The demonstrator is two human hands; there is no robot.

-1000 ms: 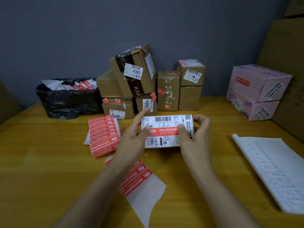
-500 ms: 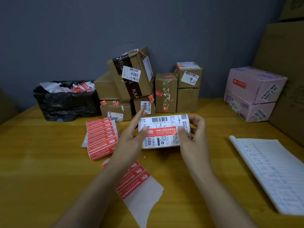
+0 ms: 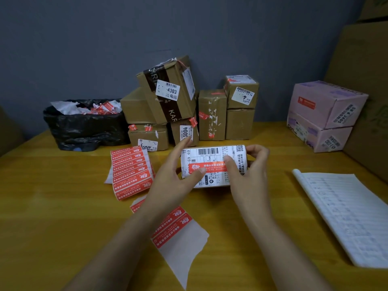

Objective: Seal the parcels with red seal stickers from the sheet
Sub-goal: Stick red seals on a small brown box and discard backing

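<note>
The parcel [image 3: 212, 156], white-labelled, sits at the middle of the view just in front of both hands, with its long axis running from 9 to 3 o'clock. A red seal sticker [image 3: 210, 166] lies across its face along that same axis, so the smoothing that looks due next would run sideways, out toward 9 and 3.

The left hand [image 3: 176, 179] comes in from 7 o'clock. Its fingers [image 3: 185, 142] are straight and spread, the forefinger reaching past the parcel's left end toward 12, while the thumb presses flat on the sticker's left part.

The right hand [image 3: 251, 173] comes in from 5 o'clock and has the firmer hold: its fingers are curled round the parcel's right end and its thumb bears down on the sticker's right end. Both hands are equally near, one on each half of the strip.

I cannot tell whether the parcel's lower edge rests on the worktop [image 3: 52, 217] or is held just above it.

A full sheet [image 3: 131, 171] of red stickers lies at 9 o'clock of the parcel, near the left hand. A partly used sheet [image 3: 180, 229] lies at 7 o'clock, under the left forearm.
</note>
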